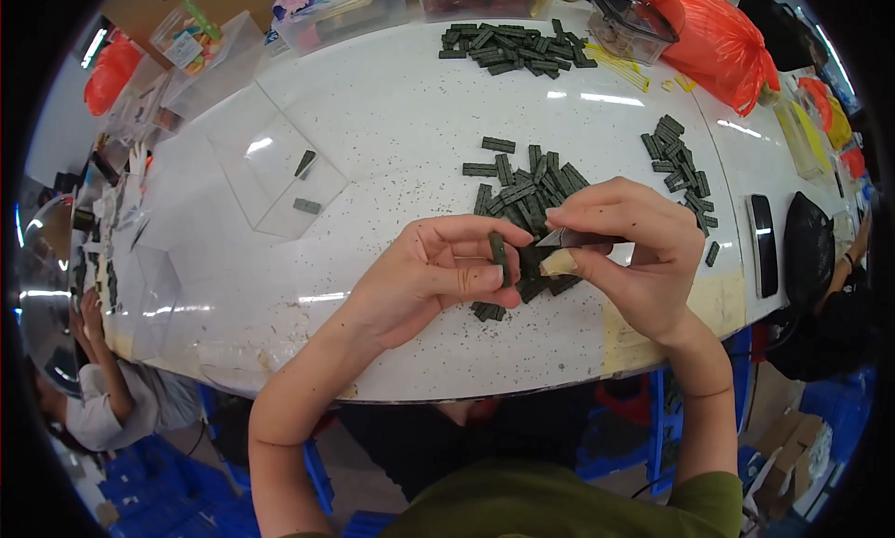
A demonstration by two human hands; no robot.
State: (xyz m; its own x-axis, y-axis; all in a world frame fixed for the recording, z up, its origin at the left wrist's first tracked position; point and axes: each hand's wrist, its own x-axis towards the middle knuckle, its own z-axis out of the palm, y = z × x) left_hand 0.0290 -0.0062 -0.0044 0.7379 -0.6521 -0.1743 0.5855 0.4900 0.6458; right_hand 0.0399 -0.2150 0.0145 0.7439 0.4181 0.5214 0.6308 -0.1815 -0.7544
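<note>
My left hand (424,272) pinches a small dark green bar-shaped piece (501,258) upright between thumb and fingers. Just to its right, my right hand (643,254) is closed on a small pointed blade (554,239), its tip facing the piece but apart from it. A tan wrap (558,263) covers the right thumb's tip. Beneath and beyond both hands lies a loose pile of similar dark green pieces (536,193), partly hidden by the fingers. Further left, a clear plastic box (238,165) has two dark green pieces (307,205) inside its outline.
More dark green pieces lie in a far heap (513,48) and a right-hand group (676,156). Dark crumbs dot the white table (392,137). Clear bins (345,20) and a red bag (713,39) line the back. A phone (763,244) rests right. Another person's hand (89,319) shows far left.
</note>
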